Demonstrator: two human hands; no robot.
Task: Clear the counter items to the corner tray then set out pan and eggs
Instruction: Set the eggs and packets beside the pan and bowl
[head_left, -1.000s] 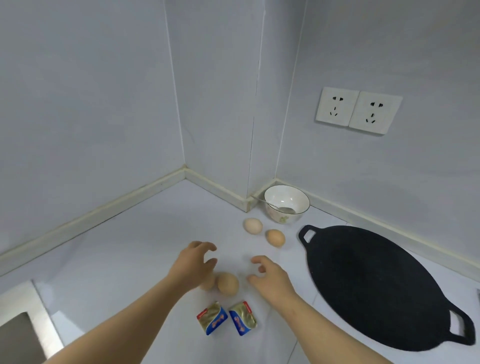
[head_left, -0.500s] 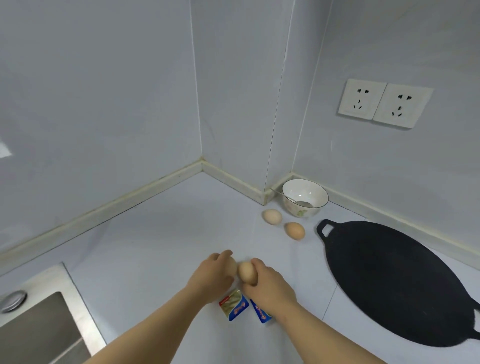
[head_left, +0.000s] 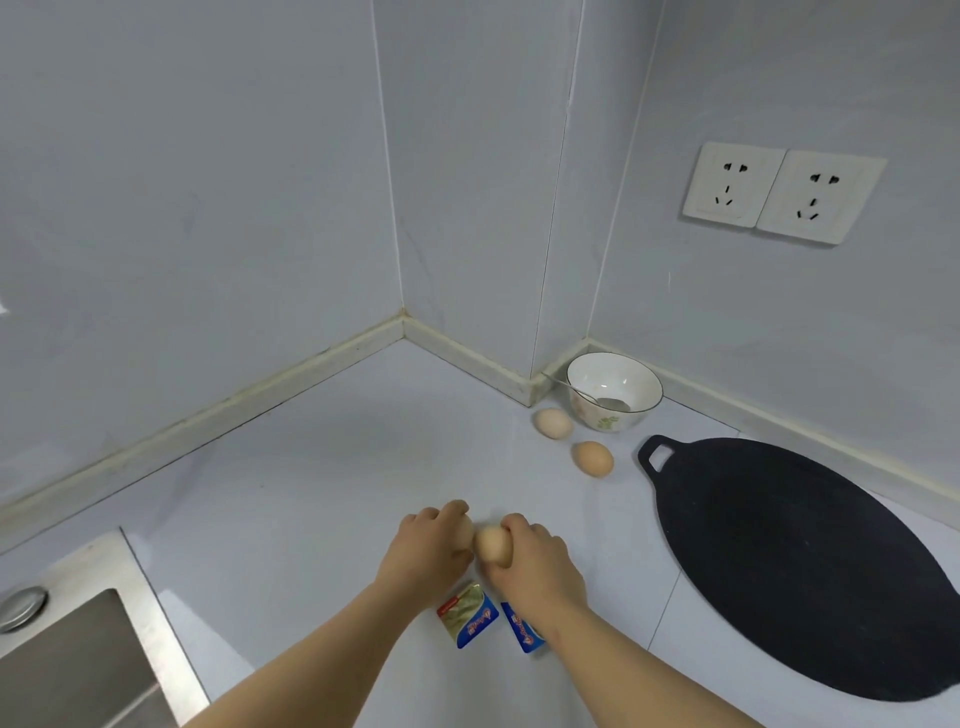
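Observation:
On the white counter, my right hand (head_left: 537, 571) grips a tan egg (head_left: 491, 544) from the right. My left hand (head_left: 426, 551) curls over a second egg (head_left: 466, 531) just to the left, which is mostly hidden under the fingers. The two hands nearly touch. Two more eggs lie farther back, a pale one (head_left: 554, 423) and a darker one (head_left: 592, 458). To the right lies a wide flat black pan (head_left: 779, 561) with a handle at each end.
A white bowl (head_left: 644, 382) holding a spoon stands in the back corner by the wall. Two small foil packets (head_left: 467, 616) (head_left: 524, 634) lie under my wrists. A steel sink (head_left: 78, 660) is at the lower left. Two wall sockets (head_left: 779, 192) sit above the pan.
Both hands were open above the two near eggs a second ago; they have since come together and closed round them. The view has shifted left, bringing the sink into sight.

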